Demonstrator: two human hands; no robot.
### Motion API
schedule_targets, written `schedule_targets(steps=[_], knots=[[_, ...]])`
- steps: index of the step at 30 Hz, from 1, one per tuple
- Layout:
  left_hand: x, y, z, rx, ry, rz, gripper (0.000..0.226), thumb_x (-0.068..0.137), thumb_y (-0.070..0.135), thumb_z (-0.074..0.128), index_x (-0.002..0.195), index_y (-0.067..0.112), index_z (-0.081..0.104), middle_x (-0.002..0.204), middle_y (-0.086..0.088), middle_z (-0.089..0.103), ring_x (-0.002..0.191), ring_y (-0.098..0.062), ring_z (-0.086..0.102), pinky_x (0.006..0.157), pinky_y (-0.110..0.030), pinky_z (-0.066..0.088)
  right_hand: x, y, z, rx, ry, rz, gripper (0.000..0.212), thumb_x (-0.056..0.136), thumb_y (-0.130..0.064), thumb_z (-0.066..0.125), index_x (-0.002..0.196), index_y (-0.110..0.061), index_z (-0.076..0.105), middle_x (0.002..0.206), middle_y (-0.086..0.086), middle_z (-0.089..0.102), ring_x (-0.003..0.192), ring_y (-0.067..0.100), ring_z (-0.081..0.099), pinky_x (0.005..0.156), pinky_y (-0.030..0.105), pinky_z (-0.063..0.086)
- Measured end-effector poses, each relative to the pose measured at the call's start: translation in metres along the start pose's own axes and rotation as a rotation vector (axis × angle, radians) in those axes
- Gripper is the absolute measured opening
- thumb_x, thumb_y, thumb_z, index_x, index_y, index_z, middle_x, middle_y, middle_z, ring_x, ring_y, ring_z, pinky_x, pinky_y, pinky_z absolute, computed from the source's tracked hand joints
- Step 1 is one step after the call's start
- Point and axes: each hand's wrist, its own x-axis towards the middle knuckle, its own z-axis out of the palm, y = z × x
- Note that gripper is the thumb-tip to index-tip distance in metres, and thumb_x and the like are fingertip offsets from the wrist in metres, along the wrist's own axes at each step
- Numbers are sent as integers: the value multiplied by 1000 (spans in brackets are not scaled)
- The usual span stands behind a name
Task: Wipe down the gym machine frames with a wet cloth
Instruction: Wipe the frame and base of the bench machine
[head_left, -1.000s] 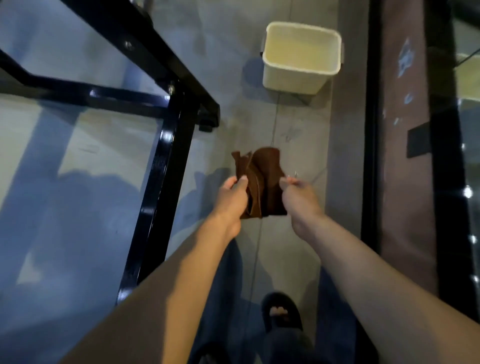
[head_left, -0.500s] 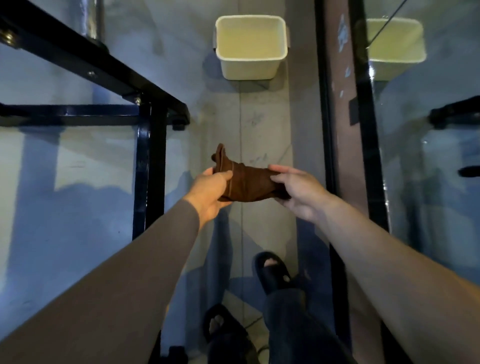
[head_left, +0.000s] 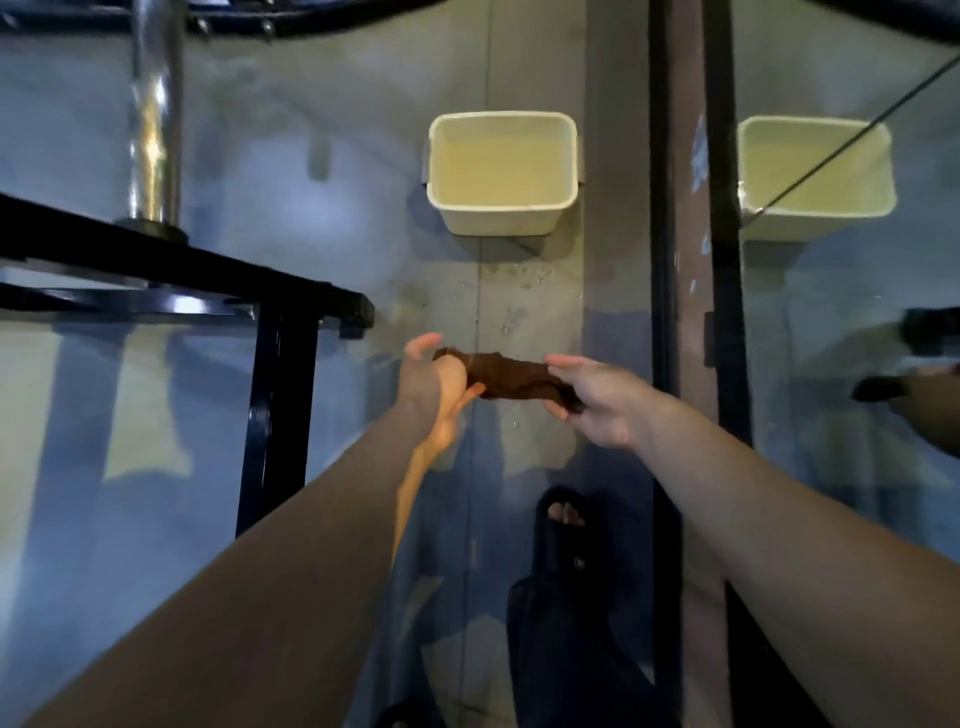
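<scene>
Since half a second ago the left hand (head_left: 434, 376) has loosened — its thumb and fingers now spread away from the near end of the brown cloth (head_left: 511, 376), which seems to rest against the palm more than sit in any grasp. Her right hand (head_left: 597, 400) pinches the other end, fingers curled round the twisted fabric, so the cloth hangs stretched between the two hands above the floor, well short of the cream tub (head_left: 501, 171) of water ahead. Drops already spot the concrete between hands and tub. With only one hand truly gripping, the cloth could slip off the left palm and swing down, or fall to the dirty floor and need rinsing again. Wringing here rather than over the tub means more water on the floor near her sandal (head_left: 563, 512) — a slip risk. The black machine frame (head_left: 278, 410) stands just left, not yet touched by the cloth.
</scene>
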Motion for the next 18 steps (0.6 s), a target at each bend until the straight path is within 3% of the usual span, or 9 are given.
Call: schedule_targets(steps=[2, 4, 6, 7, 8, 10, 12, 15, 18], knots=[[18, 18, 15, 79, 31, 81, 42, 96, -19, 42, 100, 22, 52, 134, -26, 43, 107, -36, 58, 58, -34, 63, 14, -29, -2, -61, 28, -36, 26, 108, -5, 49, 127, -12, 65, 129, 18, 59, 86, 18, 60, 50, 17, 53], [36, 35, 27, 229, 0, 143, 42, 92, -22, 47, 92, 20, 54, 128, -27, 50, 103, -40, 66, 64, -41, 64, 30, -60, 1, -57, 36, -53, 25, 109, -6, 46, 122, -12, 66, 126, 17, 57, 85, 18, 57, 45, 14, 49], [46, 50, 37, 447, -78, 177, 37, 97, -14, 43, 92, 18, 59, 112, -28, 62, 64, -25, 71, 52, -32, 61, 43, -88, 10, 11, 52, -46, 23, 109, -8, 46, 123, -12, 65, 110, 13, 59, 78, 16, 57, 45, 14, 46], [53, 58, 42, 533, -100, 177, 36, 100, -9, 38, 95, 16, 62, 105, -26, 63, 51, -18, 64, 45, -26, 55, 49, -101, 13, 50, 43, -34, 20, 109, -9, 48, 122, -12, 64, 103, 11, 60, 75, 15, 57, 46, 14, 45], [62, 66, 48, 586, -125, 169, 35, 103, -6, 36, 103, 14, 65, 103, -24, 62, 50, -15, 59, 43, -23, 51, 56, -116, 18, 78, 16, -19, 17, 107, -10, 52, 120, -12, 63, 102, 9, 62, 77, 14, 59, 49, 15, 45], [76, 78, 56, 628, -225, 122, 32, 103, -4, 43, 128, 8, 58, 110, -21, 56, 65, -16, 57, 48, -20, 52, 65, -136, 26, 83, -56, -15, 14, 101, -4, 58, 112, -10, 62, 105, 9, 62, 90, 13, 59, 56, 15, 47], [100, 88, 59, 791, -293, 181, 50, 96, -8, 54, 143, 7, 47, 118, -16, 55, 86, -16, 57, 58, -9, 49, 78, -152, 36, -73, -61, -75, 21, 93, 11, 56, 100, -9, 62, 100, 10, 59, 92, 16, 58, 62, 19, 48], [139, 106, 61, 1052, -290, 394, 51, 91, -8, 56, 139, 11, 51, 124, -9, 59, 106, -15, 54, 75, -6, 39, 100, -167, 49, -545, 41, -225, 41, 89, 14, 60, 117, -17, 61, 102, 10, 62, 86, 17, 63, 66, 21, 56], [174, 125, 62, 1050, -225, 478, 33, 93, -1, 56, 121, 16, 64, 109, 0, 64, 105, -18, 63, 83, -15, 43, 121, -191, 62, -509, 44, -286, 31, 98, 6, 60, 125, -8, 64, 97, 13, 65, 66, 13, 59, 59, 18, 55]])
